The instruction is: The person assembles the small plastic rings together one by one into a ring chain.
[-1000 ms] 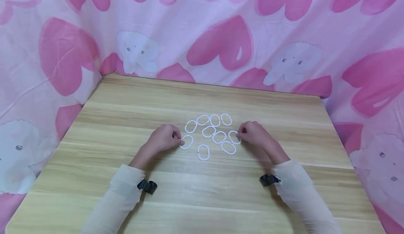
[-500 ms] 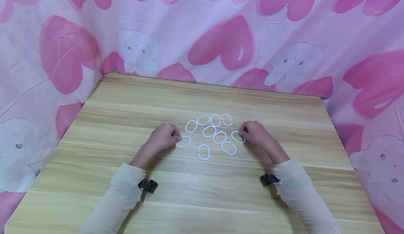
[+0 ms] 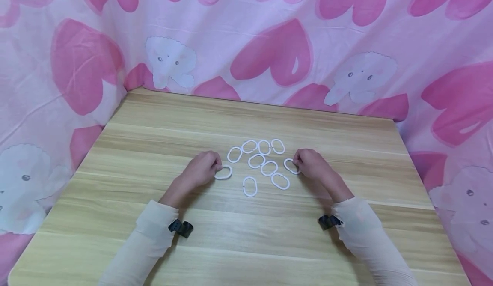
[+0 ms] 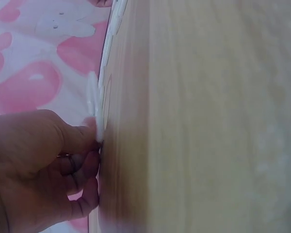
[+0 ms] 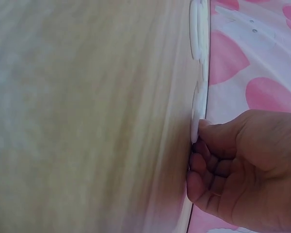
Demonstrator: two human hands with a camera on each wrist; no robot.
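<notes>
The left hand (image 3: 201,169) pinches one ring (image 3: 223,179) between thumb and fingers; the right hand (image 3: 311,162) pinches another ring (image 3: 285,165) likewise. Both are thin white ovals. Between the two hands' fingers, eight matching loops (image 3: 263,165) lie on the worktop (image 3: 246,234), some touching, some showing a small break in the outline.

There are ten rings (image 3: 256,187), two hands (image 3: 203,168), two wrist cameras (image 3: 186,229), one table (image 3: 254,245).
</notes>
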